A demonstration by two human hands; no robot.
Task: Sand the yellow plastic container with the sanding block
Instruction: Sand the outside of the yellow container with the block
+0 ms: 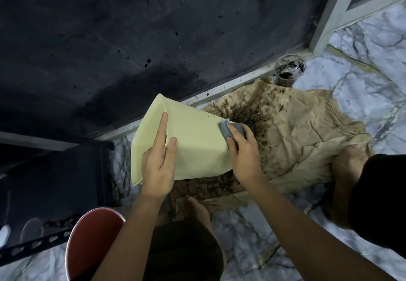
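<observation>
A pale yellow plastic container [193, 142] lies tilted on its side above a stained cloth, its open mouth facing left. My left hand [159, 160] grips its rim, the index finger along the edge and the thumb on the outer wall. My right hand [243, 151] holds a grey sanding block [232, 130] and presses it against the container's right end, near its base. My fingers cover most of the block.
A tan cloth [296, 140] with dark stains covers the marble floor [362, 65]. A dirty cup [289, 69] stands by the dark wall [131, 39]. A red bucket [92, 241] sits at lower left beside a black metal rack [44, 182]. My bare feet rest on the cloth.
</observation>
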